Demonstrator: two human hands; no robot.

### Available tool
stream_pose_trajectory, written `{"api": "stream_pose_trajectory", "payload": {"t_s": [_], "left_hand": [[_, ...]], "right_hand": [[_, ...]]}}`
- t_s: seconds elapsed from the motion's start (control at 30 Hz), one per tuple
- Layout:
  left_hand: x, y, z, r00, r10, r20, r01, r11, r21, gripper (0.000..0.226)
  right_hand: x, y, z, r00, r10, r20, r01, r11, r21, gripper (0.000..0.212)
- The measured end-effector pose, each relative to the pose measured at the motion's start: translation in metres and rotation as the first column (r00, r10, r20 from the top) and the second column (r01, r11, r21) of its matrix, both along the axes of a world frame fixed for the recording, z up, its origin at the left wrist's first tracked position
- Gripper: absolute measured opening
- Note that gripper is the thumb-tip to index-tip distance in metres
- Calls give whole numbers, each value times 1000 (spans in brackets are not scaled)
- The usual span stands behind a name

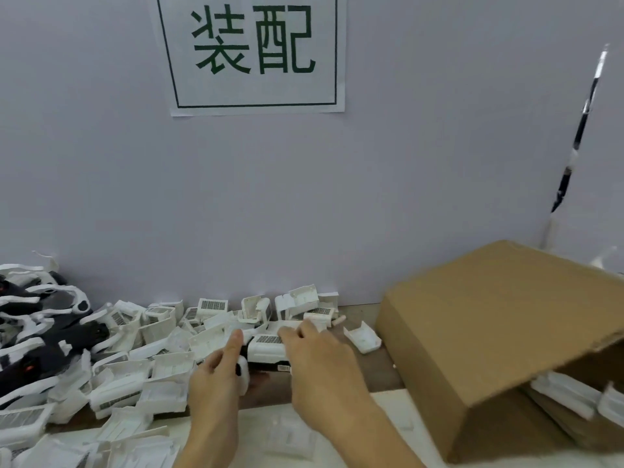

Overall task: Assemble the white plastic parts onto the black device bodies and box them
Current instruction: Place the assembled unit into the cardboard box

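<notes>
Both my hands hold one black device body (270,365) with a white plastic part (266,347) seated on top of it, its grille facing up. My left hand (216,376) grips the device's left end, thumb pointing up along it. My right hand (320,359) curls over the right end, fingers on the white part. Several loose white plastic parts (162,369) are heaped on the table to the left and behind. A pile of black device bodies (37,336) with white trim lies at the far left.
A brown cardboard box (499,336) stands at the right with its flap open; white-trimmed pieces (574,393) show inside it. A white sheet (337,430) covers the table's near edge. A grey wall with a printed sign (253,52) rises right behind the parts.
</notes>
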State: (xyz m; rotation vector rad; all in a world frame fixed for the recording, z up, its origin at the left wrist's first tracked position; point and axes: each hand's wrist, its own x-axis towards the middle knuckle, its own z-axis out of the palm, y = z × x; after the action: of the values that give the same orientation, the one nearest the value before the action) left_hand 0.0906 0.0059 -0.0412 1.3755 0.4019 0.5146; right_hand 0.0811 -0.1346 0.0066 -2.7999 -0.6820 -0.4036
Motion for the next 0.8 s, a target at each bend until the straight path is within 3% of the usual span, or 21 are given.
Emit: {"api": "stream_pose_trajectory", "payload": {"t_s": [0.07,0.17,0.23,0.27,0.33,0.4,0.5,0.63,0.7,0.73,0.8], "left_hand": [[3,1,0,1000,19,16,-19,999,-41,45],[4,-1,3,998,-9,63,20,985,-170,39],[5,1,2,998,5,56,5,985,-173,35],[5,2,1,999,21,47,-13,986,-165,31],[6,3,0,999,17,28,-12,989,-149,28],[7,3,0,1000,-12,-2,11,991,-133,27],[11,3,-1,999,-19,-28,15,990,-139,25],[15,5,-4,1000,5,-18,-7,988,-153,22],[16,4,-7,1000,20,-2,-20,990,-140,22],[16,3,-7,1000,27,4,-26,992,-127,21],[14,2,-9,999,25,26,-22,996,-90,16]], "right_hand": [[0,0,-4,999,-30,25,30,999,11,51],[5,-17,-5,995,-66,-69,75,987,141,29],[12,-35,-2,980,-50,-195,114,934,337,11],[15,-44,2,959,-4,-282,146,861,487,11],[20,-63,13,908,139,-396,245,591,769,20],[25,-79,28,880,248,-404,344,254,904,17],[37,-116,60,933,176,-313,335,-120,934,17],[48,-188,112,991,-16,-135,111,-480,870,27],[48,-214,119,988,-30,-151,114,-518,848,43],[45,-217,117,981,-14,-193,165,-457,874,46],[39,-202,100,956,5,-292,288,-187,939,43]]}}
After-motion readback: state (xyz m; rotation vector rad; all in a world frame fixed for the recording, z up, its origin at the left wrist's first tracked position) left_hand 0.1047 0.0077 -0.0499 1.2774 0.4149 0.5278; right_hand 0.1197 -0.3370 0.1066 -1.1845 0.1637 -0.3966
